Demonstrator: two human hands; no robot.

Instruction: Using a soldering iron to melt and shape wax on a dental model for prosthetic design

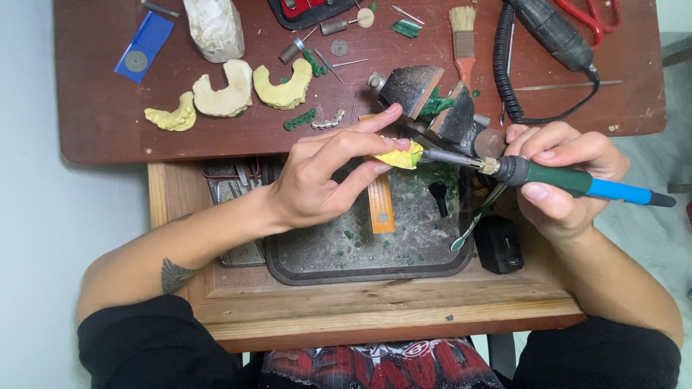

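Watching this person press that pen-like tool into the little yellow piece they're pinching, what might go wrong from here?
The metal tip of the green and blue tool meets the yellow piece right beside the left hand's fingertips, so a slip could catch a finger. The piece is only pinched, so pressure might pop it loose into the dark tray. The right hand works close to the bench vise and might knock it.

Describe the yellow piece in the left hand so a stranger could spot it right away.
Start at the dark tray set in the wooden bench. Above it, the left hand pinches a small yellow cast, touched by the metal tip of the green and blue tool. The other casts lie untouched on the brown tabletop.
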